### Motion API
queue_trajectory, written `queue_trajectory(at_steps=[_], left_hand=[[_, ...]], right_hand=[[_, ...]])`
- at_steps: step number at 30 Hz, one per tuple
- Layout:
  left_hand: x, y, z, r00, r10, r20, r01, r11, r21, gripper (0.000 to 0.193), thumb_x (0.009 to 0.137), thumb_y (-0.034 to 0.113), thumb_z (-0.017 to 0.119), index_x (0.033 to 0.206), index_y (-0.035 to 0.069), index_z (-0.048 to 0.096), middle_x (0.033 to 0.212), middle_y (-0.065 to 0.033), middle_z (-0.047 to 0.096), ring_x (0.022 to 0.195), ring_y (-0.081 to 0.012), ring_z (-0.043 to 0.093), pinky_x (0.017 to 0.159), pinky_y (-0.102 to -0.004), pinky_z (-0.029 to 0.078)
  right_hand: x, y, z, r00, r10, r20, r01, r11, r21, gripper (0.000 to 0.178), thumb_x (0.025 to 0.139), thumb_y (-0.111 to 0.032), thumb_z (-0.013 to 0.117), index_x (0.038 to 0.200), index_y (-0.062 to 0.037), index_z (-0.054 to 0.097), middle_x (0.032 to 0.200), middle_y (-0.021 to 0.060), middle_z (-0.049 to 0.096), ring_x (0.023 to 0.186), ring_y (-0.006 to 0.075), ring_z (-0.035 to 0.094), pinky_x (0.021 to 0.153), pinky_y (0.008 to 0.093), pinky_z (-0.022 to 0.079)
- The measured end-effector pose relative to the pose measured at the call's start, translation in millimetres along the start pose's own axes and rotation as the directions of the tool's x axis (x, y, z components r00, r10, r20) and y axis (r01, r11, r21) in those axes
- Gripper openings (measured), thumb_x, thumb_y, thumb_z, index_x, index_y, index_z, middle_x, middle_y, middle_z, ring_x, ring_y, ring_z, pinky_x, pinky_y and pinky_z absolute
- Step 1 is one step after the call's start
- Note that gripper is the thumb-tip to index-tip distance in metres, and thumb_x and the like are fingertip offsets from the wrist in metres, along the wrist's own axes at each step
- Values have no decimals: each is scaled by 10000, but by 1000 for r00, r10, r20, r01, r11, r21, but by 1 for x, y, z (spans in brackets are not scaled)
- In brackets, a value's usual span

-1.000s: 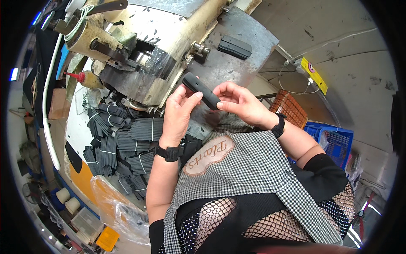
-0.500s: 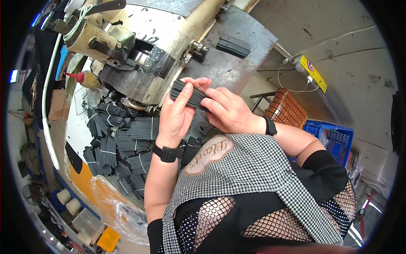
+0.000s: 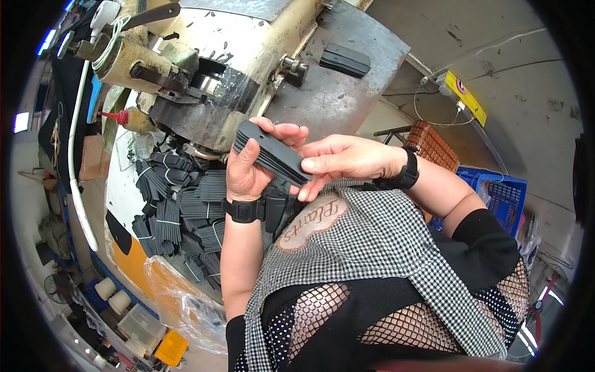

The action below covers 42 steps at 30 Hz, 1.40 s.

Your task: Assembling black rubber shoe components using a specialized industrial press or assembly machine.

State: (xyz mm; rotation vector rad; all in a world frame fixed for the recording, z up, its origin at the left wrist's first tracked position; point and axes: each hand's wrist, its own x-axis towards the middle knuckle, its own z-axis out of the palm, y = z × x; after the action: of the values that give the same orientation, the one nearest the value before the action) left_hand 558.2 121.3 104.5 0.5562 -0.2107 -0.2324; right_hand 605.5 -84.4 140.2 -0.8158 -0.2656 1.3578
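A stack of thin black strips (image 3: 271, 152) lies between my two hands in front of the machine, its flat face turned up and its layered edges showing. My left hand (image 3: 246, 170) grips the upper left end, thumb on the near side and fingers behind. At the lower right end, my right hand (image 3: 334, 162) holds the stack with its thumb on top and fingers beneath. Another black stack of strips (image 3: 345, 60) rests on the metal plate (image 3: 328, 99) beyond my hands.
Many banded bundles of black strips (image 3: 164, 220) are heaped left of my left forearm. A skiving-type machine (image 3: 198, 99) stands ahead, with a red-tipped bottle (image 3: 130, 118) beside it. Clear plastic (image 3: 186, 304) lies near left. A blue crate (image 3: 496, 198) and woven seat (image 3: 431, 146) are at right.
The stack has been tilted so its broad flat face now shows instead of its ridged edges. My right hand has turned, with its thumb now on top.
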Motion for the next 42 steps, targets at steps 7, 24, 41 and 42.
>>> queue_trajectory(at_steps=[7,24,41,42], left_hand=[[4,5,12,996,-19,-88,23,999,46,451,916,237,602,1259,26,400,1218,-287,534,1197,-413,503,1002,-512,432],[-4,11,17,982,35,-185,17,962,274,381,869,117,661,1184,-2,482,1053,-139,607,1023,-284,617,918,-436,508],[-7,6,33,933,77,-352,9,971,238,524,825,-41,657,1310,-32,456,1179,-134,595,1025,-174,604,893,-295,497],[-7,5,32,932,79,-354,7,972,236,524,825,-41,657,1310,-32,456,1179,-134,595,1025,-174,604,893,-295,497]], right_hand=[[7,12,-8,997,-24,79,24,1000,5,339,983,-262,500,1140,35,543,977,92,644,815,133,655,771,249,547],[3,5,-8,1000,-5,14,6,994,-105,337,973,-258,522,1120,44,549,901,44,640,742,81,633,706,228,538],[4,6,-9,998,-54,16,56,959,-277,313,962,-293,543,742,-70,529,605,-57,440,510,30,364,447,216,295],[4,7,-13,997,-15,81,30,981,-192,302,966,-286,539,750,-75,526,604,-64,416,496,27,329,432,215,264]])
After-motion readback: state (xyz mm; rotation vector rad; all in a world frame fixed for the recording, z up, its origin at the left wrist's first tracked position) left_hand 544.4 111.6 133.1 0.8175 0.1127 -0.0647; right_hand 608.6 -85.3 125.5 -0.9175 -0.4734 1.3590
